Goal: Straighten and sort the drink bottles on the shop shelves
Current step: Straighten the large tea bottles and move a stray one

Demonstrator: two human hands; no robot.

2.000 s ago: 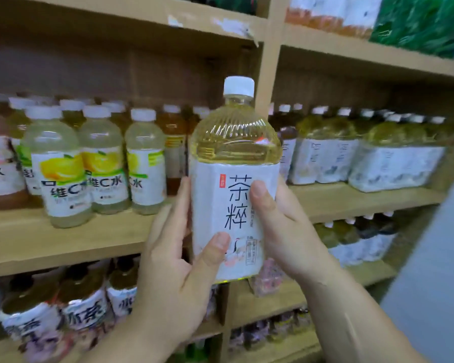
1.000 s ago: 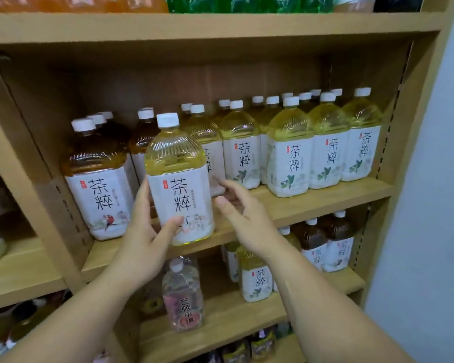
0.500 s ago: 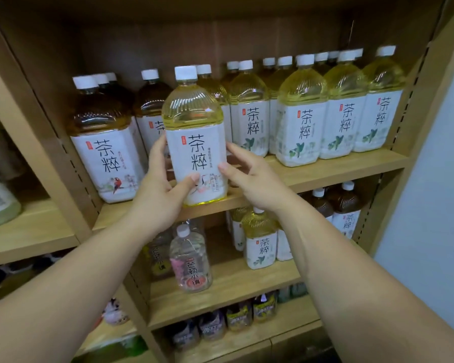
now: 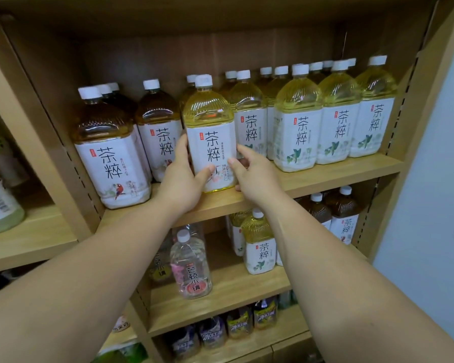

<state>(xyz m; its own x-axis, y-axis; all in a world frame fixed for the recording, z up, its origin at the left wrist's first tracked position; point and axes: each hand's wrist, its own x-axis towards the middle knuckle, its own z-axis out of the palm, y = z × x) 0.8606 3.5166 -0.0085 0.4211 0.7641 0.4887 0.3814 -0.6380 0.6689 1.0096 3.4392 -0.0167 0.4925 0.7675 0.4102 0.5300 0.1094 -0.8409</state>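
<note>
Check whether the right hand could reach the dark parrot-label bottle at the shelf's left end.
Probably not directly. The right hand sits on the right side of the pale tea bottle; that bottle and the left hand gripping it stand between it and the parrot-label bottle. The left hand is nearer.

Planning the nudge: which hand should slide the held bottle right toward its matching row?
Probably left. The left hand grips the pale bottle from its left, so could push right; the right hand occupies the gap.

A pale blue-grey wall (image 4: 435, 195) fills the right edge. A brown back panel (image 4: 168, 53) sits in shadow. Dark slots (image 4: 407, 86) run down the light wooden right upright (image 4: 430, 87).
</note>
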